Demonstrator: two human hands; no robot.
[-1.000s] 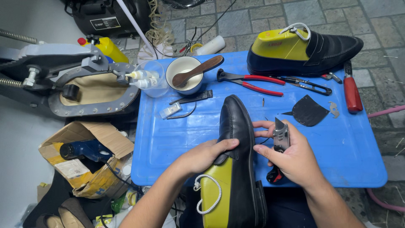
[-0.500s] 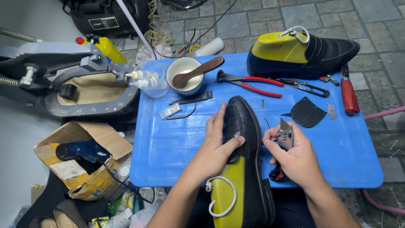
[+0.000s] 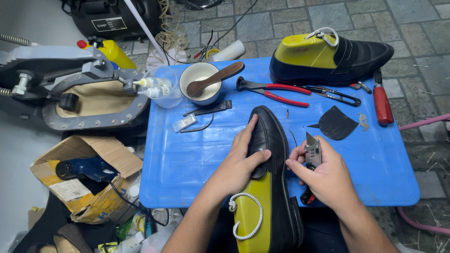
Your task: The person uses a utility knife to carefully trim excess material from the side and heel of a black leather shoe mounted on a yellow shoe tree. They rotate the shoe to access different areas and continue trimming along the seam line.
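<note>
Black loafer on its yellow last: your left hand clasps its vamp, your right hand fists a utility knife, handle mostly hidden.

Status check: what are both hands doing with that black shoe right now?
Left hand grips the black shoe across its upper. Right hand holds a utility knife, blade up beside the shoe. Pliers and leather scrap lie apart on the blue tray.
</note>
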